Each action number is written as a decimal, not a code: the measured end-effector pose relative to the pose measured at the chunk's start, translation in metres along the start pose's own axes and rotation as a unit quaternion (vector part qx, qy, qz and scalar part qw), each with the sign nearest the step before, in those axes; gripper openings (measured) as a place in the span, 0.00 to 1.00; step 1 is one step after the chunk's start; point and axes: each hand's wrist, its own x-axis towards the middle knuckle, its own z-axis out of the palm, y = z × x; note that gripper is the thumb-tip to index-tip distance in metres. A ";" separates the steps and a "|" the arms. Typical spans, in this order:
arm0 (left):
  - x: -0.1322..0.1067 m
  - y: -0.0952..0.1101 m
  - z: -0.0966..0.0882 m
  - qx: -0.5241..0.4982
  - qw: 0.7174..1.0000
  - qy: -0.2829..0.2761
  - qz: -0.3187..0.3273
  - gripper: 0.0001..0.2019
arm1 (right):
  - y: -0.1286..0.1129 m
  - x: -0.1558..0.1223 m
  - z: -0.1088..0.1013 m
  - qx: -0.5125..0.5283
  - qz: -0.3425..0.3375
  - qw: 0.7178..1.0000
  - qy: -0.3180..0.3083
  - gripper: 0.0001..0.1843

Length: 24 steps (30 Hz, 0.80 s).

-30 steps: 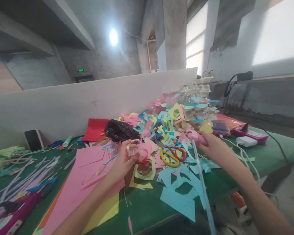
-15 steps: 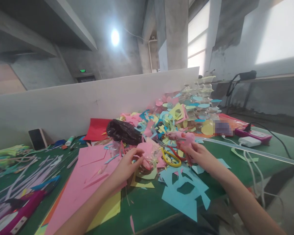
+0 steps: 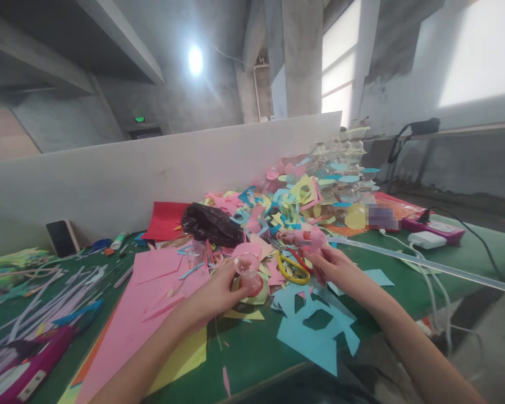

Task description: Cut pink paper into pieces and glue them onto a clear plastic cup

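Note:
My left hand (image 3: 219, 292) is closed on a small clear plastic cup (image 3: 248, 268) with a pink paper disc on its top, held over a red ring on the table. My right hand (image 3: 334, 268) grips a pink glue gun (image 3: 305, 238), its nozzle pointing left toward the cup, a short gap between them. A long clear glue stick (image 3: 425, 264) runs out of the gun's back to the right. Yellow-and-red-handled scissors (image 3: 293, 268) lie between my hands.
Pink (image 3: 151, 292), yellow (image 3: 185, 356) and blue paper (image 3: 315, 328) sheets cover the green table (image 3: 252, 359). A heap of coloured scraps and stacked clear cups (image 3: 340, 174) sits behind, with a black bag (image 3: 208, 223), a phone (image 3: 61, 238), a white partition (image 3: 151, 168), and cables with a charger (image 3: 427, 240) at right.
The glue gun swung from pointing up to lying level, nozzle left, stick trailing right. My left hand lowered the cup, now capped by a pink disc, toward the table.

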 end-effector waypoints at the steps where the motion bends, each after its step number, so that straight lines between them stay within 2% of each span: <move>1: 0.000 0.000 0.001 0.001 1.000 -0.003 -0.004 0.21 | 0.000 0.000 0.000 0.003 -0.003 1.000 -0.005 0.26; 7: 0.000 -0.009 0.003 0.001 1.000 0.001 0.017 0.20 | -0.004 -0.005 0.002 -0.002 -0.014 0.999 -0.045 0.30; 14: 0.000 -0.007 0.003 0.024 0.999 0.005 0.041 0.17 | -0.007 -0.008 0.006 -0.055 -0.011 0.998 -0.029 0.28; 24: 0.001 -0.010 0.003 0.055 0.997 0.019 0.054 0.18 | -0.006 -0.008 0.006 -0.060 -0.020 0.996 -0.056 0.29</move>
